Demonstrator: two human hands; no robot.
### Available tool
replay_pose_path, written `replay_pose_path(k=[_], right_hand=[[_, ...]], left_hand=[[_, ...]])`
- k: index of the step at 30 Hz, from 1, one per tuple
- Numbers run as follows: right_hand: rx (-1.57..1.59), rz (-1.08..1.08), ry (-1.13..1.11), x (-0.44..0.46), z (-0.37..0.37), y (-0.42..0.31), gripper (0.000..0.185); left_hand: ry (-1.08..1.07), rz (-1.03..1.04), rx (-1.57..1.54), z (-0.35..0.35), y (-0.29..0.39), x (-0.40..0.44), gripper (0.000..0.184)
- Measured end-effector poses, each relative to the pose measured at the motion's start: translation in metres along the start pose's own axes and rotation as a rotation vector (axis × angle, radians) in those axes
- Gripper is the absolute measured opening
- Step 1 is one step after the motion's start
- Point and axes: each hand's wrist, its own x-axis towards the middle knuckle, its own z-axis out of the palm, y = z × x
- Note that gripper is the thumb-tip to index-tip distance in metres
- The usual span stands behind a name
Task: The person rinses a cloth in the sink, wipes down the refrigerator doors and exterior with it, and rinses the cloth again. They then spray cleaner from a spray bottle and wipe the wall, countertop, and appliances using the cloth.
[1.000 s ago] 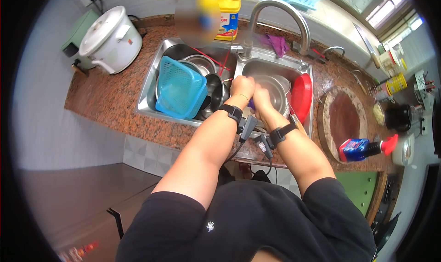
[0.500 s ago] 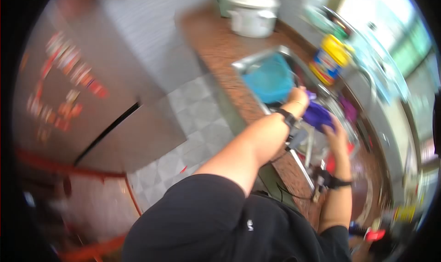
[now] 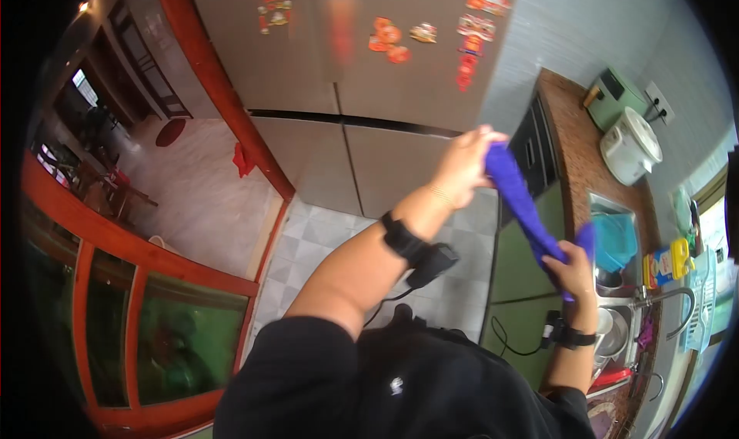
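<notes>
So the purple cloth (image 3: pixel 517 194) is up in the air between both hands, out past the front edge of the worktop (image 3: pixel 560 127), over in front of the green cabinet doors (image 3: pixel 531 273). It's bunched into a long strip, running on a slant from one hand to the other. Left hand (image 3: pixel 467 165) is higher up, fingers closed on the top end. Right hand (image 3: pixel 573 271) is lower and closer to the sink (image 3: pixel 594 285), gripping the cloth near the other end, with one bit poking up past the hand and another hanging below it. Both wrists have black straps on.

Rest of the worktop: green appliance (image 3: pixel 618 100) in the far corner by the wall, white lidded cooker (image 3: pixel 630 150) right beside it. Blue plastic basket (image 3: pixel 613 240) is in the sink's far basin, a metal pan (image 3: pixel 614 335) in the near one. Yellow jug (image 3: pixel 667 265) stands between the sink and the worktop's back edge, near the curved faucet (image 3: pixel 679 291). Big fridge (image 3: pixel 416 158) with red and orange decorations is beyond the left hand.
</notes>
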Motion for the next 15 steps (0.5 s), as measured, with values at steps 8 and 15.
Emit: replay_pose_path(k=[8,15], right_hand=[[0.456,-0.053,-0.28,0.089,0.203,-0.162,0.014],[0.25,-0.524,-0.66,0.121,0.296,-0.287,0.025]], left_hand=[[0.725,-0.031,0.56,-0.285,0.054,-0.125,0.048],[0.083,0.049,1.075,-0.309,0.053,-0.159,0.053]])
